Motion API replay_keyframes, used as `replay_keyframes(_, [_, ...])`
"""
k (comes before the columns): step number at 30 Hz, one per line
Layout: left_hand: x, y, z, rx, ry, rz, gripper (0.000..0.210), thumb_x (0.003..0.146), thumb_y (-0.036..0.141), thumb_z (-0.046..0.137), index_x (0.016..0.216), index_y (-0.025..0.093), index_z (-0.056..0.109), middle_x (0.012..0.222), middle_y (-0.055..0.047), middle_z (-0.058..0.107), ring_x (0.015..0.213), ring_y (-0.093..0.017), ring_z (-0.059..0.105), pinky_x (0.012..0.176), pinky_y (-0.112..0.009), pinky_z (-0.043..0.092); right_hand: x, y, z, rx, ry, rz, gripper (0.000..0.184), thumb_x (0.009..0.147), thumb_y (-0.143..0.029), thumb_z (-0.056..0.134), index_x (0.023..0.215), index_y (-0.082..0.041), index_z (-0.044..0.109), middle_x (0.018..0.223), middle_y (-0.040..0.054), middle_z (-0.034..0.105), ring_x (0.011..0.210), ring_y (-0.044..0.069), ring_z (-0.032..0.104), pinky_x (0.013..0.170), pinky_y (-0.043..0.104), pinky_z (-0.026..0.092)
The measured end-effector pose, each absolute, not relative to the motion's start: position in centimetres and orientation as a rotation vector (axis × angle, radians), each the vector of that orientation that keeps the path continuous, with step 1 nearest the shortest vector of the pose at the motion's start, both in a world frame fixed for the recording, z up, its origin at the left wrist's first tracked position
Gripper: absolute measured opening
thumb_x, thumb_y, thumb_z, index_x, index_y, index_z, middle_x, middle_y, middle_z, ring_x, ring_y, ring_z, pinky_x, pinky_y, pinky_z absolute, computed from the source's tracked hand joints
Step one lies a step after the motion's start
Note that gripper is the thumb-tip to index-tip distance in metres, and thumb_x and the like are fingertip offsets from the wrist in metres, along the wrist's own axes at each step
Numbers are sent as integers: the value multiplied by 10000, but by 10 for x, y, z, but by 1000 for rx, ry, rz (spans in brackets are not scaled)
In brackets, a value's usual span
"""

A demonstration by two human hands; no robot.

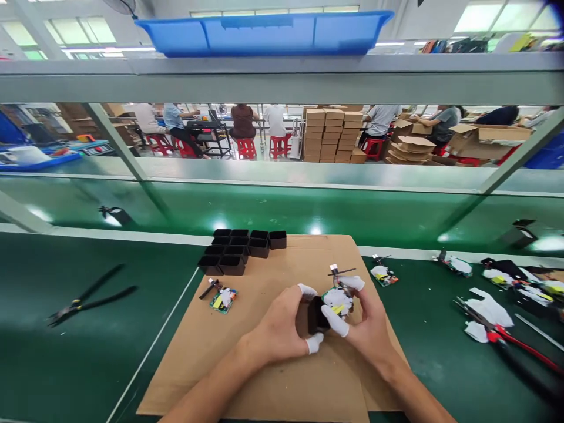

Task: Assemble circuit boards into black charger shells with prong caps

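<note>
My left hand (286, 323), with white finger cots on its fingertips, is wrapped round a black plastic case (316, 317) whose opening faces right. In my right hand (363, 323), also wearing finger cots, is a circuit board (338, 299) with white filler, yellow tape and a short wire lead with a white connector at its top. The board is right at the mouth of the case; how far it reaches inside is hidden by my fingers. Both hands are over a cardboard sheet (264, 364). Another circuit board (224, 298) lies on the cardboard to the left.
Several black cases (233, 252) stand in rows at the cardboard's back left. Black-handled cutters (88, 296) lie left; red-handled pliers (496, 335) lie right near more circuit boards (520, 282). A shelf beam (282, 85) carrying a blue bin (264, 35) spans above. People sit beyond.
</note>
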State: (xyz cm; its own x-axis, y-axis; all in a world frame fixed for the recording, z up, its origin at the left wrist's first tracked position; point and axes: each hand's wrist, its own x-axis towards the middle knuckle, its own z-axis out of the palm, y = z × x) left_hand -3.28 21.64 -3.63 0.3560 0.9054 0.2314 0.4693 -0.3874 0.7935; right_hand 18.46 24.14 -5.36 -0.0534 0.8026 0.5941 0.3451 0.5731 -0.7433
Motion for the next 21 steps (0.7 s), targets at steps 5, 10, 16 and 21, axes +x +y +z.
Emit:
replay_keyframes(5, [-38,218,-28,1940,1089,1028,573,864,364,767,1391,258,570,1358,-112,634,1263,-335,637,1100,-515,537,182,238,-44,-923,-1818,319,446,804,-325,857,1221,-269,708,831,3,736,629,200,611,575,324,496])
replay_keyframes(10, [-35,219,-19,1871,1008,1042,171,989,357,681,1128,259,694,1159,-68,609,1131,-282,604,1034,-457,535,179,237,-46,-887,-1927,274,474,797,-272,801,1260,-276,700,846,23,715,704,239,616,607,351,474])
replay_keyframes(16, [-35,222,-18,1678,1029,1022,250,957,485,750,1077,271,796,1100,-63,627,1149,-305,542,1089,-464,440,179,237,-47,-855,-1979,296,569,879,-341,842,1410,-284,646,950,57,741,725,236,619,617,360,498])
replay_keyframes(21, [-36,229,-20,1428,1040,1098,303,887,543,818,951,247,811,1090,-71,677,1178,-320,533,1084,-419,399,183,237,-45,-879,-1937,316,620,927,-430,839,1475,-261,604,861,1,634,672,193,566,606,328,500])
